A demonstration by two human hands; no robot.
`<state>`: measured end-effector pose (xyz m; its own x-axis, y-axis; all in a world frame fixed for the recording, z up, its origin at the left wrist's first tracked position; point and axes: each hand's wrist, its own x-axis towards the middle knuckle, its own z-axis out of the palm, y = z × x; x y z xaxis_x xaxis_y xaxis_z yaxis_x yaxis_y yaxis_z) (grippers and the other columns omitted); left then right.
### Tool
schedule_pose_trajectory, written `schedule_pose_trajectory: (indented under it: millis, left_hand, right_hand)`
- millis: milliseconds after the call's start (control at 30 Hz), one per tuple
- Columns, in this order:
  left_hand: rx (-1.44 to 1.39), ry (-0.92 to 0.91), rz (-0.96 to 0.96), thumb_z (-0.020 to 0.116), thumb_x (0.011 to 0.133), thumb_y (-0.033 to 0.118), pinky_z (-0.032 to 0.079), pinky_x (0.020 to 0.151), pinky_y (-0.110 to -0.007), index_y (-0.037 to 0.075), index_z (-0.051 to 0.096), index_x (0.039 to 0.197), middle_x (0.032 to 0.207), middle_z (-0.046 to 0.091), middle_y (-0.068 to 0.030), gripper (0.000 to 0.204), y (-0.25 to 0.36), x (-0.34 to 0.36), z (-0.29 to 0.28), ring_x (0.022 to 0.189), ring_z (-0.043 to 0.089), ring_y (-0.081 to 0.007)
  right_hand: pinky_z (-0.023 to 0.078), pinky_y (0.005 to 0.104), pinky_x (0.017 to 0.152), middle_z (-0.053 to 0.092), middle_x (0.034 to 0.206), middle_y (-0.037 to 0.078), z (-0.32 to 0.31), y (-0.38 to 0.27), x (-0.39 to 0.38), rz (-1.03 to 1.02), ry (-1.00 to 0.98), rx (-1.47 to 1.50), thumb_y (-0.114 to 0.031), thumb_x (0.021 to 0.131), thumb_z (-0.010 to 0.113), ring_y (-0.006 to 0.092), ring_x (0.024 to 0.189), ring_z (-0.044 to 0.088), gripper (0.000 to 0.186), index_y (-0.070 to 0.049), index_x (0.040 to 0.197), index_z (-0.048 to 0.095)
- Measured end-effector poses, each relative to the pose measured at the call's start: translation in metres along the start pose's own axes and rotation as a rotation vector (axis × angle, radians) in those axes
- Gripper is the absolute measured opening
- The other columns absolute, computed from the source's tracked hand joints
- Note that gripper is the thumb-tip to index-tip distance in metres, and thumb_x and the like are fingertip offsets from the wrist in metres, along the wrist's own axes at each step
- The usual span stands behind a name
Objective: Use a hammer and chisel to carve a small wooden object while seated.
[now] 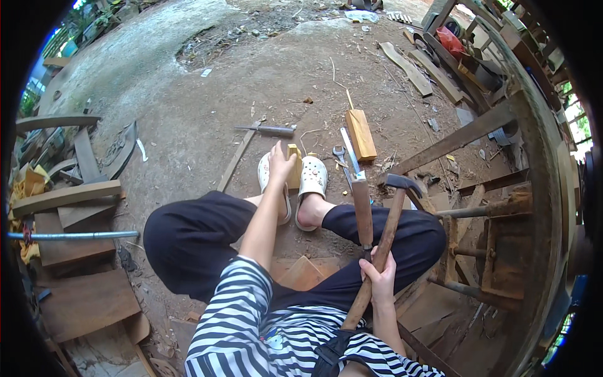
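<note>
My left hand (279, 164) reaches down between my feet to a yellowish wooden block (293, 169). The block stands between my two white clogs (313, 178), and the fingers lie against its upper end, partly hiding it. In front of my right knee, my right hand (380, 278) is closed round the wooden handle of a claw hammer (391, 220), whose head points up and away. Beside the hammer, a tool with a wooden handle (362, 210) rises from the same hand; its dark metal part runs in by the fingers.
Beyond my feet lie a second wooden block (360, 135), a metal ruler (350, 151), a wrench (342, 162), a dark-handled pointed tool (271, 131) and a thin wood strip (237, 158). Cut boards (94, 301) pile at left. A wooden frame (524, 157) stands close on my right.
</note>
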<state>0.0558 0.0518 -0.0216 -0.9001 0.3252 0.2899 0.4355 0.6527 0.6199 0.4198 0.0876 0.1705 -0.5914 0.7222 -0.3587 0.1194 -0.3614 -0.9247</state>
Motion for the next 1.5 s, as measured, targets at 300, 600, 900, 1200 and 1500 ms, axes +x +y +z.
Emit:
schedule_pose_trajectory:
  millis: [300,600,900,1200,1500]
  left_hand:
    - [-0.26,-0.566,0.108,0.072,0.081,0.011,0.054,0.082,-0.034,0.001,0.06,0.118,0.108,0.063,-0.0141,0.04,-0.026,0.017,-0.008,0.093,0.066,-0.023]
    - [-0.427,-0.615,0.072,0.066,0.079,-0.008,0.057,0.083,-0.031,0.0,0.058,0.118,0.113,0.06,-0.0103,0.04,-0.001,-0.041,-0.059,0.102,0.063,-0.0217]
    - [-0.302,-0.59,0.184,0.068,0.075,-0.005,0.05,0.087,-0.037,-0.001,0.06,0.116,0.104,0.065,-0.0163,0.041,-0.003,-0.054,-0.071,0.098,0.064,-0.0296]
    - [-0.336,-0.657,0.104,0.068,0.079,0.0,0.052,0.081,-0.035,-0.001,0.061,0.116,0.106,0.067,-0.0156,0.037,0.002,-0.05,-0.086,0.093,0.066,-0.0256]
    - [-0.144,-0.459,0.138,0.068,0.086,0.015,0.051,0.085,-0.032,0.001,0.061,0.122,0.103,0.07,-0.0173,0.039,0.023,-0.062,-0.119,0.1,0.066,-0.024]
  right_hand:
    - [0.04,0.0212,0.047,0.051,0.069,0.0,-0.013,0.018,0.015,0.09,0.129,0.048,0.002,0.078,0.069,0.009,0.052,0.051,0.03,-0.007,0.097,0.049]
    - [0.04,0.0207,0.048,0.05,0.07,0.0,-0.016,0.022,0.009,0.085,0.099,0.063,0.002,0.078,0.069,0.008,0.052,0.05,0.029,-0.006,0.098,0.049]
    - [0.038,0.0202,0.049,0.049,0.07,-0.001,-0.011,0.024,-0.004,0.133,0.021,0.029,0.0,0.078,0.069,0.0061,0.054,0.049,0.029,-0.007,0.098,0.049]
    - [0.039,0.0203,0.048,0.049,0.07,-0.002,-0.006,0.021,-0.006,0.103,-0.034,-0.013,0.0,0.078,0.069,0.006,0.053,0.049,0.03,-0.006,0.1,0.049]
    - [0.038,0.0207,0.048,0.052,0.07,-0.002,0.011,0.004,0.002,0.05,-0.083,-0.158,0.001,0.08,0.067,0.0046,0.054,0.049,0.027,-0.004,0.1,0.05]
